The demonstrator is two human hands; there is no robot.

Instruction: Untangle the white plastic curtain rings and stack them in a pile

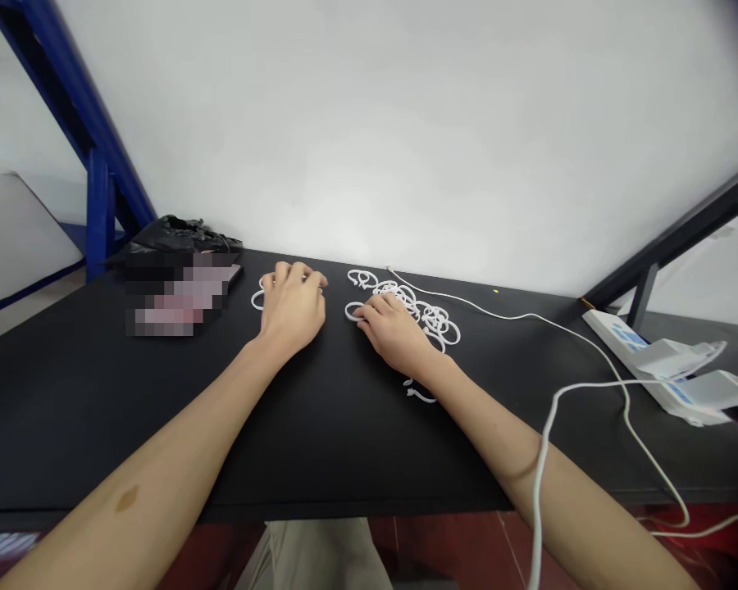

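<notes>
My left hand point(293, 307) rests palm down over a few white plastic rings point(257, 300), which peek out at its left edge. Its fingers are apart and bent a little; what lies under the palm is hidden. To the right, my right hand point(397, 332) has its thumb and fingertips closed on the edge of one white ring point(350, 311) lying on the black table point(320, 442). Around and behind that hand spreads a loose pile of similar white rings point(450, 332), some with open ends. One open ring point(421, 397) lies below the right wrist.
A white cable point(498, 315) runs along the back and loops over my right forearm. At the right stands a power strip point(627, 344) with white chargers point(670, 358). A black plastic bag point(175, 235) and a blurred-out flat item point(184, 299) lie at the left.
</notes>
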